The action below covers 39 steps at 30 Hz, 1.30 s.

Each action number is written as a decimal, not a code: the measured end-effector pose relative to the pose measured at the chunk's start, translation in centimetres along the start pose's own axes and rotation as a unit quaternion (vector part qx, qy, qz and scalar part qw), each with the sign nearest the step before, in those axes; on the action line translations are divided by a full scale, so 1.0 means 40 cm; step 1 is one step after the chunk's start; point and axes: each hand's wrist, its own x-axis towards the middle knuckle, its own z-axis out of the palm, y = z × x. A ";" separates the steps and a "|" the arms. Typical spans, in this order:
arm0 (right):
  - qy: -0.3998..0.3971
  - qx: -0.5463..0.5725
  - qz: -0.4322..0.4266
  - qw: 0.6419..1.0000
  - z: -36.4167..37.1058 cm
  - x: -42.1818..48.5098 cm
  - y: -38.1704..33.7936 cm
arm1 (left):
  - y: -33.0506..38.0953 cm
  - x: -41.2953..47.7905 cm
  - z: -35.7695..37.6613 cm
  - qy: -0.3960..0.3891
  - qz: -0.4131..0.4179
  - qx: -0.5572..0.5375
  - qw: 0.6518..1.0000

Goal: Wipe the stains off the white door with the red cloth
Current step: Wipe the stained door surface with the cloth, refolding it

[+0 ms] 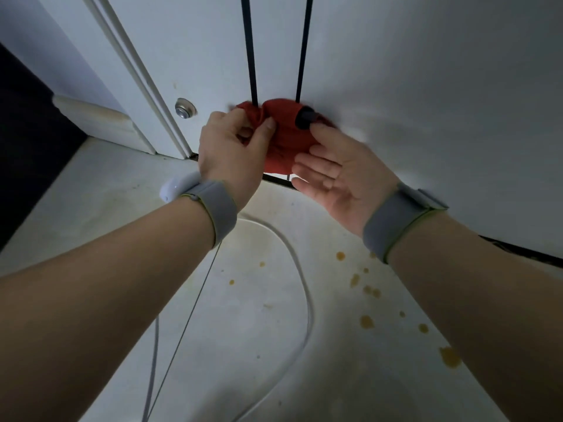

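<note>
The red cloth [285, 138] is bunched against the lower part of the white door [411, 95], just above the floor gap. My left hand [234, 147] pinches the cloth's left fold between thumb and fingers. My right hand [332, 175] lies palm-up under the cloth's right side, fingers spread, its thumb pressing the fabric beside a dark round piece [306, 118]. Two black straps [251, 56] run down the door and end at the cloth. No stain on the door shows clearly.
A metal door stop [185, 108] sits on the door at the left, by the white frame [137, 77] and baseboard [100, 120]. On the pale floor lie a white cable [300, 269] and several orange spots [367, 321]. Both wrists wear grey bands.
</note>
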 end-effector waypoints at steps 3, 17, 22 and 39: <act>0.038 0.027 0.008 0.999 0.008 0.034 0.032 | -0.040 -0.008 -0.003 -0.020 0.021 0.058 0.998; 0.005 -0.450 -0.061 0.891 0.042 0.160 0.246 | -0.252 -0.061 -0.072 -0.199 0.041 0.289 0.936; -0.077 -0.704 -0.043 0.705 0.073 0.144 0.230 | -0.240 -0.104 -0.102 -0.236 -0.014 0.357 0.904; -0.046 -0.692 -0.061 0.718 -0.199 -0.043 0.332 | -0.127 -0.386 -0.045 -0.357 -0.017 0.367 0.859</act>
